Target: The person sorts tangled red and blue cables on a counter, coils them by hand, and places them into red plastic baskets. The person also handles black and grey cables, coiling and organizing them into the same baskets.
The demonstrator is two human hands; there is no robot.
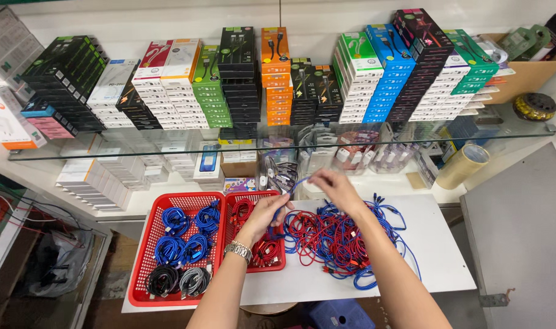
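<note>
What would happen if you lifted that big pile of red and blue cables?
The cable pile would probably sag and dangle, since its loops lie limp on the white table. It looks tangled, so many strands would likely rise together. The blue cable between the hands already bends loosely.

This is a small electronics-accessory shop or its stockroom. Above the glass shelf (168, 148) stand rows of stacked cable boxes (241, 79) in many colours, and below it, on the white counter (436, 256), sit red baskets (145, 256) of coiled cables beside a loose cable heap (345, 234).

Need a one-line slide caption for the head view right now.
Both hands, left hand and right hand, stretch a blue cable above a red-and-blue cable pile, beside two red baskets.
</note>
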